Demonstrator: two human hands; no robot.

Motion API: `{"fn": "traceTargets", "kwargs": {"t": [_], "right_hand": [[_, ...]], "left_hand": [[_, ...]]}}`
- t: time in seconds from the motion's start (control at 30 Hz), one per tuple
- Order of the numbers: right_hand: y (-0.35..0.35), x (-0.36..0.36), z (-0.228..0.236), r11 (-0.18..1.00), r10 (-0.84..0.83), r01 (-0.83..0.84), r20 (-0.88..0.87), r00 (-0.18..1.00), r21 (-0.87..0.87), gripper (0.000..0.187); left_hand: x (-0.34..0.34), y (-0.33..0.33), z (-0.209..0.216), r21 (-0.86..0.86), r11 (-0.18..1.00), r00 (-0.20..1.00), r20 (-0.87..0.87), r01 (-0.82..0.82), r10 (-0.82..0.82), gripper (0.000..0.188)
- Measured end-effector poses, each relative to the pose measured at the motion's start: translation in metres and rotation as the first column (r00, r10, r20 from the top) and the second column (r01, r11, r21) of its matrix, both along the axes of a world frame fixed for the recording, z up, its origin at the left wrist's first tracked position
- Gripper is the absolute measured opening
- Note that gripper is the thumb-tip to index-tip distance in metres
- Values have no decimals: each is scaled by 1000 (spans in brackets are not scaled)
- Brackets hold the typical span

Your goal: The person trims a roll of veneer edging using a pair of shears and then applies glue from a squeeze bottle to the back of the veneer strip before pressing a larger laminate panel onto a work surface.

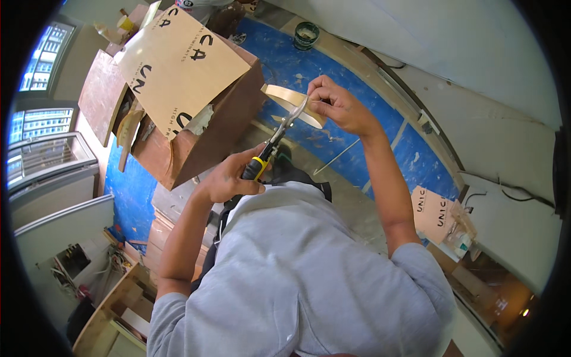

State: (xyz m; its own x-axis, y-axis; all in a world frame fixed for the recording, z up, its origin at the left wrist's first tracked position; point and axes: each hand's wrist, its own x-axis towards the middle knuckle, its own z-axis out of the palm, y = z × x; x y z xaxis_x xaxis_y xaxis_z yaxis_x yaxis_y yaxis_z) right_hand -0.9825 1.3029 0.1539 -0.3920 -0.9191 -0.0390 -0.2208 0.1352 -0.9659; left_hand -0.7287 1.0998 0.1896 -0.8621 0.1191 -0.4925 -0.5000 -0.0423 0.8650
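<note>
My left hand (225, 177) is closed around the black-and-yellow handles of a pair of metal snips (276, 140). The jaws point up and to the right and meet a pale, curved strip (284, 94) that looks like thin edging. Thumb and fingers of my right hand (340, 106) pinch this strip close to the tips of the snips. The strip's far end bows out to the left, near the corner of a brown wooden box (220, 134). Whether the blades have cut into the strip cannot be made out.
A tan laminate sheet (184, 65) with dark lettering lies on the box, beside broken wood pieces (128, 134). Blue sheeting (339, 77) covers the floor, where a dark green bucket (306, 35) stands. Part of another person (205, 9) shows at the top. Cardboard (431, 214) lies at right.
</note>
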Motion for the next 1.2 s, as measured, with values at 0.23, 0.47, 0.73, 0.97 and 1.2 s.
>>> {"fn": "traceTargets", "kwargs": {"t": [0.23,0.47,0.73,0.97,1.2], "right_hand": [[-2,4,3,999,-14,12,50,999,34,17],[-12,4,0,1000,16,-16,-13,1000,15,20],[-11,1,-7,998,8,-13,63,998,66,17],[-10,4,-13,998,9,-16,102,995,65,24],[-13,4,-12,993,1,-13,102,995,120,27]], "left_hand": [[2,10,-3,96,995,1000,7,5,-6,66],[6,7,-11,128,992,999,39,-24,19,64],[4,-1,-16,130,989,996,43,77,-84,87],[4,-2,-17,73,995,993,83,75,-81,62],[4,0,-16,91,996,996,90,21,-29,63]]}}
